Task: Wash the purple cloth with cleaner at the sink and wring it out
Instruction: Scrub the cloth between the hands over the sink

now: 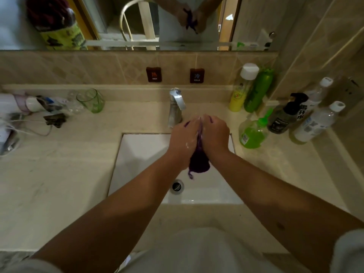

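Two hands work over the white sink (pixel 141 154): the left hand (pixel 184 138) and right hand (pixel 213 133) are curled round the purple cloth (pixel 199 160), pressing it between them below the tap (pixel 177 99), probably so foam and drips fall into the basin.

Shiny metal faucet (pixel 177 103), glossy sink (pixel 141 154)

Dim warm indoor light; soft overall blur; strong wide-angle bending at edges.
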